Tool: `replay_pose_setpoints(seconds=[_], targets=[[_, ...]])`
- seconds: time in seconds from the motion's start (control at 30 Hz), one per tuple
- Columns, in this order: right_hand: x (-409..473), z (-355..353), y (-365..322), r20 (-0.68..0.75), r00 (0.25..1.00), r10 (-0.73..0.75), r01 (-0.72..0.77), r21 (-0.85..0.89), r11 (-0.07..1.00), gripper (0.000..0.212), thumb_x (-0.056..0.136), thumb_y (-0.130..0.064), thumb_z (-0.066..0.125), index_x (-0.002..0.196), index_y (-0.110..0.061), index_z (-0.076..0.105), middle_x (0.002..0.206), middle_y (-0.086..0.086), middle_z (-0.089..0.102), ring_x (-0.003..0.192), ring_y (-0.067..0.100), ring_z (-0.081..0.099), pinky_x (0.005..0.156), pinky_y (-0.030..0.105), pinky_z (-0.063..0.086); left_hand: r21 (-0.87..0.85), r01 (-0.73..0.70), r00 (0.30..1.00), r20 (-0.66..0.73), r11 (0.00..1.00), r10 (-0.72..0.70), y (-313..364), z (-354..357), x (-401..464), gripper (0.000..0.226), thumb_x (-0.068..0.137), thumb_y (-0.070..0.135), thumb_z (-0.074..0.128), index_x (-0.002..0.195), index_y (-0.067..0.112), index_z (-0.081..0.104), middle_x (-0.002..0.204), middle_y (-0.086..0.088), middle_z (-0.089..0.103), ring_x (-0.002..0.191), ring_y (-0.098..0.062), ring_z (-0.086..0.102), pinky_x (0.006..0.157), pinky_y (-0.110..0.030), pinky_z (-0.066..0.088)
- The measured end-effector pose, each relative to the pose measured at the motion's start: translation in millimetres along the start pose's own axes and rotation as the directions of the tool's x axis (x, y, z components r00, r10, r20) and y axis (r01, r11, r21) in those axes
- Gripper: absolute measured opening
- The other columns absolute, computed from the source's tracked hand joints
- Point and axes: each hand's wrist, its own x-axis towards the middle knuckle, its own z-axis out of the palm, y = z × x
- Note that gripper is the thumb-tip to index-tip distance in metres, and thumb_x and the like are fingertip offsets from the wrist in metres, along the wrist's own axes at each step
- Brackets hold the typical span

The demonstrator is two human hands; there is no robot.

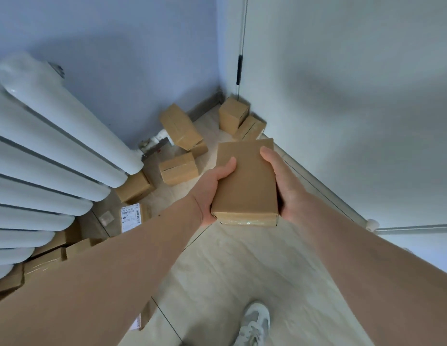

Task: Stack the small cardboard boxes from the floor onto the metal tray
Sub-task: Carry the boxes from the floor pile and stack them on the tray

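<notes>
Held box: flat brown cardboard box [246,181], above the pale floor [230,265].
Left hand [212,189]: grips its left edge.
Right hand [283,186]: grips its right edge.
Beyond it: brown boxes [178,168] on the floor.
Left of it: white ribbed radiator [55,151].

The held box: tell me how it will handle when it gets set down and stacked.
The box probably stays stiff: its faces look flat and its edges square between the left hand and right hand. It seems light, since the fingers grip it only at the sides. Flat and broad, it should sit stably, though the taped end may be slick.
</notes>
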Motion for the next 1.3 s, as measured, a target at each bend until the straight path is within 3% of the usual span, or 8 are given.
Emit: replay_pose_setpoints(seconds=[0.2,0.33,0.57,0.7,0.87,1.03,1.2,1.3], targets=[[-70,-25,9,0.006,0.989,-0.144,0.144,0.034,0.989,0.066,0.085,-0.079,0.051,0.125,-0.029,0.067,0.112,0.001,0.076,0.105,0.024,0.073,0.097,0.046,0.055,0.153,-0.052,0.998,0.054,0.987,0.044,-9,39,-46,0.047,0.089,0.045,0.069,0.125,0.017,0.066,0.111,-0.011,0.075,0.100,-0.032,0.073,0.088,-0.046,0.058],[-114,-44,33,-0.068,0.986,-0.154,0.162,0.139,0.977,0.095,0.058,-0.090,0.065,0.136,-0.037,0.054,0.122,-0.003,0.072,0.109,0.025,0.072,0.099,0.049,0.054,0.279,-0.072,0.993,0.109,0.958,0.043,-26,68,-72,0.047,0.091,0.048,0.065,0.125,0.016,0.067,0.113,-0.011,0.075,0.102,-0.032,0.073,0.090,-0.047,0.057],[-203,-98,88,-0.220,0.955,-0.198,0.256,0.276,0.927,0.063,0.083,-0.075,0.059,0.133,-0.036,0.056,0.120,-0.005,0.073,0.105,0.019,0.073,0.095,0.047,0.057,0.404,-0.069,0.977,0.214,0.912,-0.021,-91,125,-116,0.046,0.094,0.046,0.061,0.129,0.015,0.066,0.114,-0.011,0.075,0.096,-0.030,0.074,0.072,-0.040,0.062],[-251,-142,126,-0.319,0.927,-0.194,0.310,0.367,0.877,0.066,0.080,-0.074,0.064,0.132,-0.034,0.058,0.119,-0.002,0.074,0.103,0.022,0.074,0.094,0.048,0.058,0.481,-0.052,0.962,0.258,0.875,-0.085,-146,165,-140,0.047,0.094,0.046,0.062,0.129,0.015,0.065,0.115,-0.012,0.074,0.099,-0.031,0.073,0.074,-0.041,0.061],[-301,-195,178,-0.413,0.893,-0.179,0.357,0.410,0.839,0.099,0.057,-0.084,0.071,0.140,-0.033,0.054,0.123,-0.002,0.072,0.105,0.023,0.073,0.097,0.047,0.056,0.564,-0.041,0.947,0.286,0.824,-0.149,-219,208,-164,0.046,0.094,0.047,0.061,0.126,0.014,0.067,0.114,-0.011,0.075,0.100,-0.031,0.073,0.082,-0.043,0.059],[-366,-261,243,-0.503,0.846,-0.179,0.419,0.417,0.807,0.090,0.060,-0.082,0.069,0.135,-0.033,0.058,0.120,-0.002,0.073,0.106,0.023,0.072,0.097,0.047,0.056,0.636,-0.027,0.934,0.291,0.771,-0.207,-313,254,-196,0.047,0.093,0.049,0.062,0.125,0.015,0.068,0.113,-0.009,0.075,0.101,-0.030,0.073,0.084,-0.043,0.058],[-435,-326,320,-0.571,0.810,-0.130,0.434,0.436,0.788,0.096,0.057,-0.087,0.069,0.136,-0.034,0.058,0.124,-0.004,0.071,0.111,0.022,0.070,0.103,0.048,0.051,0.682,0.018,0.909,0.293,0.731,-0.295,-418,296,-234,0.045,0.094,0.048,0.060,0.123,0.016,0.068,0.110,-0.010,0.076,0.092,-0.030,0.075,0.072,-0.041,0.060],[-481,-371,359,-0.601,0.790,-0.119,0.445,0.430,0.786,0.070,0.072,-0.079,0.063,0.125,-0.034,0.063,0.117,-0.003,0.073,0.108,0.021,0.071,0.101,0.046,0.053,0.704,0.042,0.895,0.289,0.709,-0.339,-484,327,-251,0.046,0.093,0.050,0.061,0.124,0.016,0.068,0.111,-0.010,0.076,0.093,-0.031,0.075,0.076,-0.043,0.059]])
